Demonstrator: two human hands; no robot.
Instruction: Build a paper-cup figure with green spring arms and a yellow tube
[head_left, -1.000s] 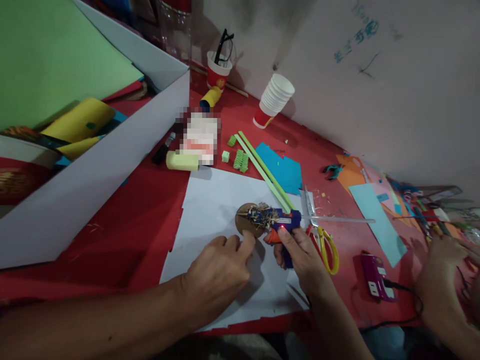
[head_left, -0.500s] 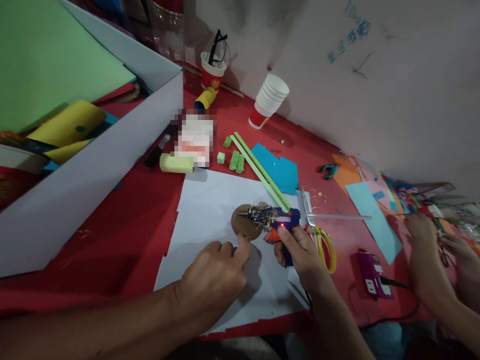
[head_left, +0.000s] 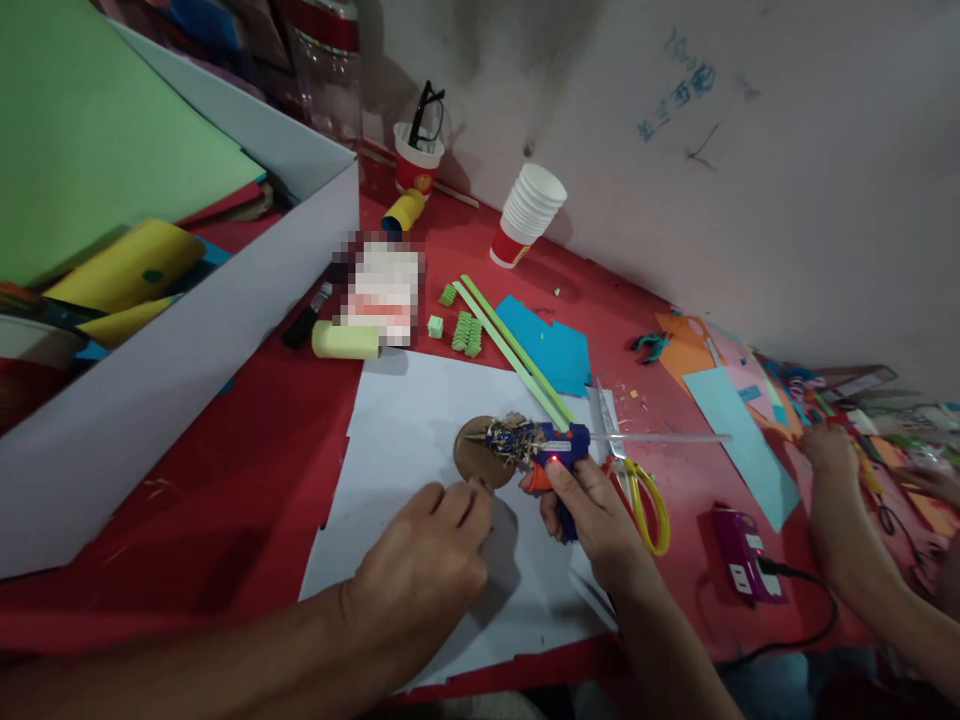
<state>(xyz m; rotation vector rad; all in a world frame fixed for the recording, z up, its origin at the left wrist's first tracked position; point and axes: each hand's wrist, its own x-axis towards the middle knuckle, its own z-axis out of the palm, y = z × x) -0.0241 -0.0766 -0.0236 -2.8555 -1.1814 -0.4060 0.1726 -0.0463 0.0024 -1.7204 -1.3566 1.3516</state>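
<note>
My right hand (head_left: 596,510) is wrapped round a blue glue gun (head_left: 568,445) with an orange trigger and a small red light. Dried, straw-like scraps cling around its front end, and a clear glue stick (head_left: 660,437) sticks out the back. The nozzle lies over a round brown disc (head_left: 472,462) above the white paper. My left hand (head_left: 427,555) has its fingers curled in, with the fingertips at the disc's near edge; the hand itself hides part of this grip. Yellow-handled scissors (head_left: 658,510) rest just right of the glue gun.
Green paper strips (head_left: 514,345), folded green pieces (head_left: 467,335) and blue paper (head_left: 555,350) lie beyond the white sheet (head_left: 390,430). Stacked paper cups (head_left: 531,205) stand by the wall. A white box (head_left: 225,330) borders the left. A purple power adapter (head_left: 739,555) and another person's arm (head_left: 847,530) are at right.
My left fingers have curled in more at the disc's edge. The glue gun stays over the disc. The view has shifted slightly, and the other person's hands at right have moved.
</note>
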